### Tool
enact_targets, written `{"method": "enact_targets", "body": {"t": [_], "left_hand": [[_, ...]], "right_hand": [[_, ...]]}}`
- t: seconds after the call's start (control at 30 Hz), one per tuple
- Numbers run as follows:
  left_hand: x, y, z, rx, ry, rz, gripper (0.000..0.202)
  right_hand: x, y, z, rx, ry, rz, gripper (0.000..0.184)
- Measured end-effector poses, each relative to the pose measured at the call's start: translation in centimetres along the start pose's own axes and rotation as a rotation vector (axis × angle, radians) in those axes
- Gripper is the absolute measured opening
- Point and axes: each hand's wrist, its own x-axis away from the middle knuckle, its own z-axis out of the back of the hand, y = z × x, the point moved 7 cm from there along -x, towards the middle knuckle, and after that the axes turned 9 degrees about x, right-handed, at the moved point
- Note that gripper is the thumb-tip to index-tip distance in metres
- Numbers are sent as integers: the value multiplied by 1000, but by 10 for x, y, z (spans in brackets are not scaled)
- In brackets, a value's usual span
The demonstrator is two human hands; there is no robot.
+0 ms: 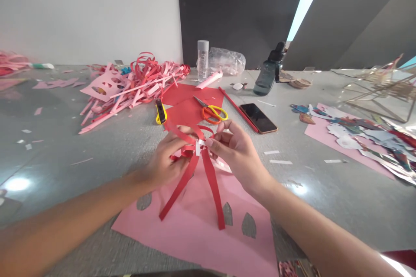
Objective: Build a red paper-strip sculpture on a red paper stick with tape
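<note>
Red paper strips, looped into a bow with two tails (212, 177), are gripped by my left hand (167, 156), its fingers closed round the loops. A small white strip (198, 147) lies upright across the bow's middle. Between the thumb and fingers of my right hand (235, 149) is the end of another short white strip (202, 142), pinched at the bow's centre. Both hands are above a pink sheet (195, 242) with several leaf-shaped holes cut in it. Beyond them, scissors (212, 112) with orange and yellow handles rest on red paper (180, 112).
A yellow and black cutter (160, 111) lies left of the scissors. Pink and red strips (139, 82) are heaped behind it. To the right are a phone (258, 117), a red stick (238, 110) and a dark bottle (268, 71). Paper cutouts (367, 134) cover the far right.
</note>
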Motion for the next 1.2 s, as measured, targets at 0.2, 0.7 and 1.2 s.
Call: {"method": "enact_targets", "body": {"t": [0.2, 0.7, 1.2], "left_hand": [[-9, -22, 4, 518, 76, 385, 29], [-20, 5, -4, 439, -7, 625, 28], [-15, -11, -5, 713, 58, 863, 56]], "right_hand": [[-1, -6, 7, 148, 63, 116, 34], [4, -7, 3, 192, 55, 149, 27], [0, -19, 3, 224, -56, 145, 22]]}}
